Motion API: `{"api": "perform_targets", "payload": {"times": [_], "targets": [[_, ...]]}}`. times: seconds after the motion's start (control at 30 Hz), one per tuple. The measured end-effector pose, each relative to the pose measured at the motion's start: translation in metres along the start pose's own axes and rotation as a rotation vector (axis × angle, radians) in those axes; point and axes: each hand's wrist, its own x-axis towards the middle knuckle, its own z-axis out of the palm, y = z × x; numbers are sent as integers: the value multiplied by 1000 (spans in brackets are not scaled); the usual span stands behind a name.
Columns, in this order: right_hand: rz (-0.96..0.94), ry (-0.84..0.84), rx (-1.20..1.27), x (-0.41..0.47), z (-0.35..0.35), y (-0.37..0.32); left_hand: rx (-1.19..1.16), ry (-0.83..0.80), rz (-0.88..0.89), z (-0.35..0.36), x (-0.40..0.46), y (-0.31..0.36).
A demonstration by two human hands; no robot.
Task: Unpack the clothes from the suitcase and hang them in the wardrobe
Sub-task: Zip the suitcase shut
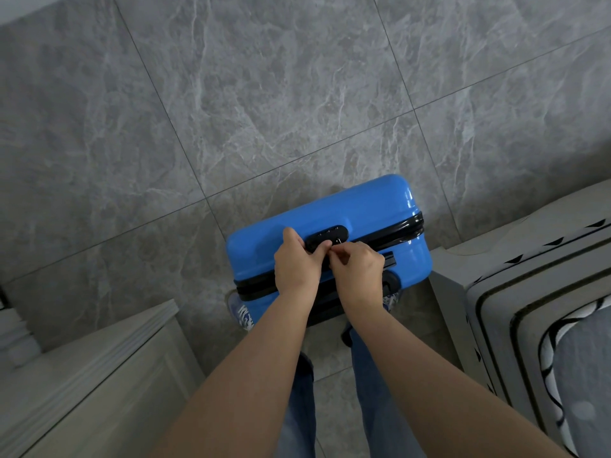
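You stand over a blue hard-shell suitcase (pixel 330 223) that sits upright on the grey marble-patterned tile floor (pixel 231 94), right in front of your feet. It is zipped closed, with the black zipper band (pixel 396 228) running across its top face.

Your left hand (pixel 297 262) rests on the top of the suitcase, its grip curled around the near end of the black combination lock (pixel 325 238), thumb and forefinger pressed against the lock's housing. Your right hand (pixel 357 269) is just beside it, touching the left hand, with its grip pinching a small metal zipper pull (pixel 339 241) at the lock.

A black carry handle (pixel 390 259) shows just right of your right hand. A pale cabinet (pixel 99 375) stands at your lower left, and a bed (pixel 529 309) with grey and black-and-white striped bedding lies at your right. No clothes are visible.
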Motion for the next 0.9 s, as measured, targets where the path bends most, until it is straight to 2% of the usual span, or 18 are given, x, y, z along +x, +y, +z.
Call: {"api": "perform_targets", "payload": {"times": [0.07,0.23,0.53,0.9], "targets": [[-11,11,27,-3,-6,0,-26,-3,-3,1,0,-2],[152,148,154,-8,-17,-1,-25,3,-16,4,0,-3],[43,62,10,3,-7,3,0,7,-6,4,-3,-3],[31,34,104,6,-11,6,30,15,45,-2,-4,-3]]}}
